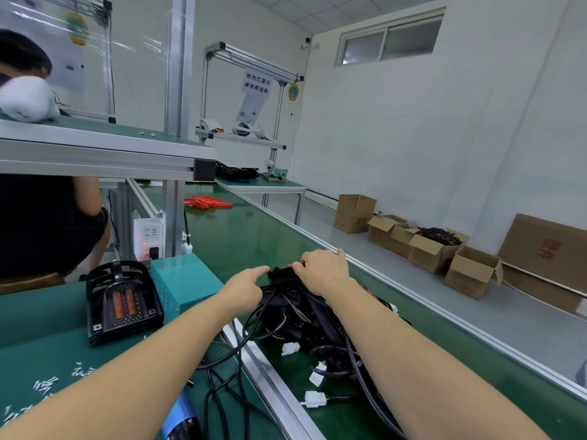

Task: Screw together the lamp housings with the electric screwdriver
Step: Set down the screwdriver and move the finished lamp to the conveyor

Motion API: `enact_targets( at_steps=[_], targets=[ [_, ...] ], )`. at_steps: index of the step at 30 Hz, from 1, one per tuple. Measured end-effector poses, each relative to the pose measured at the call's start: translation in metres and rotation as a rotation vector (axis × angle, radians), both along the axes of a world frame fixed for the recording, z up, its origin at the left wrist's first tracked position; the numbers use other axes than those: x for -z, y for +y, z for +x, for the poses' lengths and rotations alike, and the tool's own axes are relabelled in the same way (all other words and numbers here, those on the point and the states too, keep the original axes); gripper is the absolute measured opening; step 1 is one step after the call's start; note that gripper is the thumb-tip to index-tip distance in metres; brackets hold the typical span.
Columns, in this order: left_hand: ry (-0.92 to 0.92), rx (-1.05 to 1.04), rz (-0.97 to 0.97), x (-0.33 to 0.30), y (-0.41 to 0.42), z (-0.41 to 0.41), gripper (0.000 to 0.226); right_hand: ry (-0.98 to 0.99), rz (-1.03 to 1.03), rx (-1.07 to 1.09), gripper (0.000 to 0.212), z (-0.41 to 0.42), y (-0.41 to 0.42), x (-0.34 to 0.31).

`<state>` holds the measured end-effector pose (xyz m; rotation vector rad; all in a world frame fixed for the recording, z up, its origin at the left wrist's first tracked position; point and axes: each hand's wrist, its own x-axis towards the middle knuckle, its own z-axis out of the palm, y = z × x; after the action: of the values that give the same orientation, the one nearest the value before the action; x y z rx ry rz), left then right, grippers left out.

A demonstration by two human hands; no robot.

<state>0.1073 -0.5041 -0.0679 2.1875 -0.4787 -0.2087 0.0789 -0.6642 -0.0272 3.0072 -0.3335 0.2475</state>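
Observation:
A black lamp housing (281,275) with a red part lies on top of a pile of black housings and cables (314,325) on the green conveyor belt. My right hand (324,271) grips its right end from above. My left hand (244,289) touches its left end with an outstretched index finger. Another black housing with orange-red lenses (122,301) stands on the green bench at the left. The blue electric screwdriver (181,417) lies at the bottom, partly under my left forearm. Small white screws (44,385) are scattered at the lower left.
A teal power box (185,282) stands behind the left housing. White connectors (314,400) trail from the pile. Red lenses (208,203) lie farther up the belt (241,236). Another person (41,217) sits at the left. Cardboard boxes (428,252) line the floor at the right.

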Motion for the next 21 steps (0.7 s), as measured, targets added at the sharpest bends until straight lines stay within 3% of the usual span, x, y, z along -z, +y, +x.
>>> enact_targets(
  at_steps=[16, 21],
  targets=[
    [-0.085, -0.166, -0.007, 0.027, 0.113, -0.046, 0.069, 0.019, -0.046, 0.050, 0.045, -0.007, 0.029, 0.004],
    [-0.053, -0.294, -0.071, 0.046, 0.176, -0.071, 0.070, -0.032, 0.039, -0.122, 0.045, -0.010, 0.088, 0.011]
  ],
)
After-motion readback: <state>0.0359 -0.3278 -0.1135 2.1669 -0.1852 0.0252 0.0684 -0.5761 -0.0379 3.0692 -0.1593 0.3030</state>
